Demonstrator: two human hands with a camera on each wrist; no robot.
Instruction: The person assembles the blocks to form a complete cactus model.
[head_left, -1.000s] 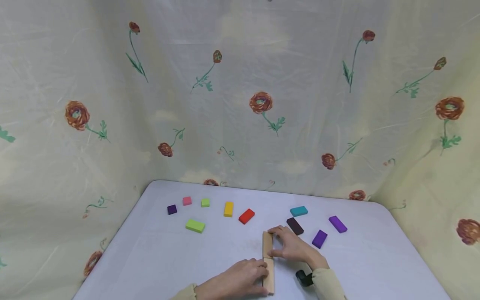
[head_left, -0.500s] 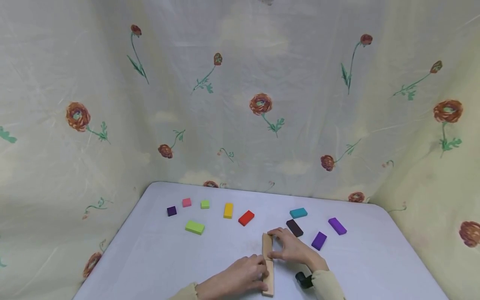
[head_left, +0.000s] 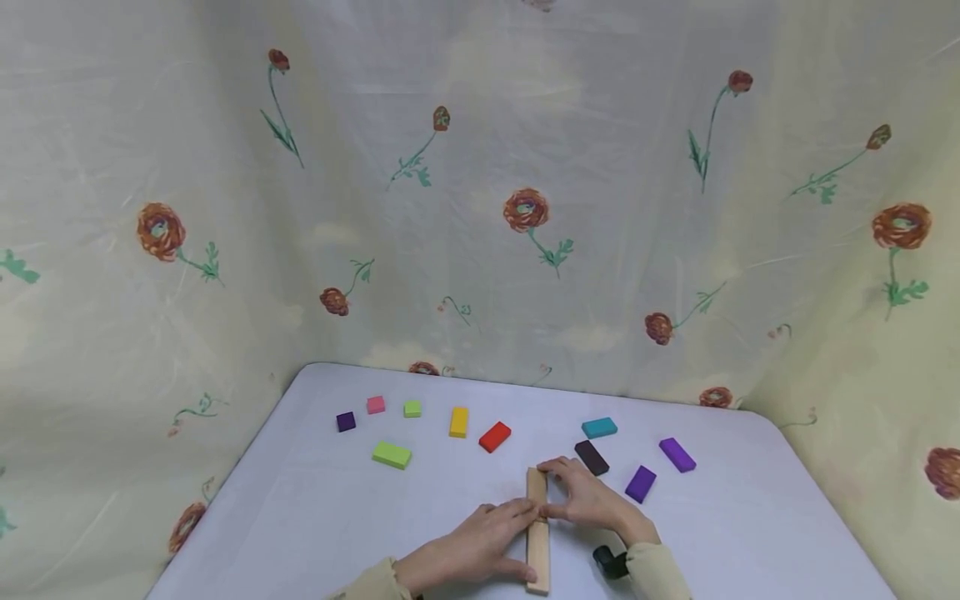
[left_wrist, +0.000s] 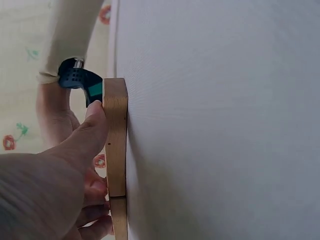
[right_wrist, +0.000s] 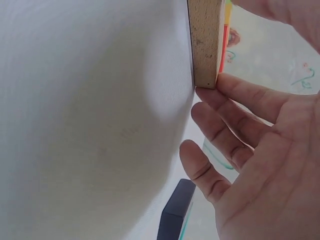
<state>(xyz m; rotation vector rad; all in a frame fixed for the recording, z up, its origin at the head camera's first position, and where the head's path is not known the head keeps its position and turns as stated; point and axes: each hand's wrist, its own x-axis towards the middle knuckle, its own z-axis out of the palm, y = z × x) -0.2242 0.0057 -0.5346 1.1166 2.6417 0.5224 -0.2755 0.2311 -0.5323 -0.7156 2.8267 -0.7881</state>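
Worktop (head_left: pixel 300 517) bears a near block (head_left: pixel 539 548) and a far block (head_left: pixel 536 487), end to end between left hand (head_left: pixel 480 543) and right hand (head_left: pixel 588 497).
Left hand, thumb and fingers spread apart, touches near block's side; right hand pinches far block between thumb and fingertips. Beyond the left hand lies a red block (head_left: pixel 495 437); just beyond the right, a black block (head_left: pixel 592 457).

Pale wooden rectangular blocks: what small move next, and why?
Probably ease the right hand off the far pale wooden rectangular block: it looks roughly in line, end to end, with the near pale wooden rectangular block, which the left hand touches.
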